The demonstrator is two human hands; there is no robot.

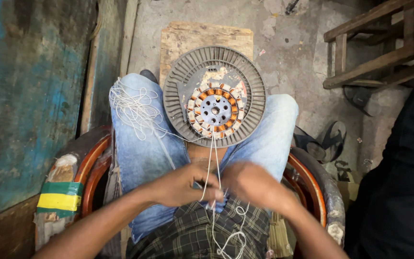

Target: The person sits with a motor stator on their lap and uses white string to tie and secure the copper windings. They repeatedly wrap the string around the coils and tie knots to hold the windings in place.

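A round grey finned motor housing (178, 81) rests on my knees, with a ring of copper windings (215, 110) around a blue hub at its middle. White thread (212, 158) runs from the windings down to my hands. My left hand (180, 184) pinches the thread near my lap. My right hand (252, 184) is blurred and closed on the same thread beside it. More loose thread (132, 108) lies tangled on my left thigh, and loops hang over my checked shirt (231, 237).
I sit in a chair with red-rimmed arms (89, 168). A blue wall (29, 96) stands at left. A wooden board (192, 36) lies on the concrete floor ahead, a wooden stool (374, 43) at upper right, sandals (329, 139) nearby. A person in dark clothing (403, 182) stands at right.
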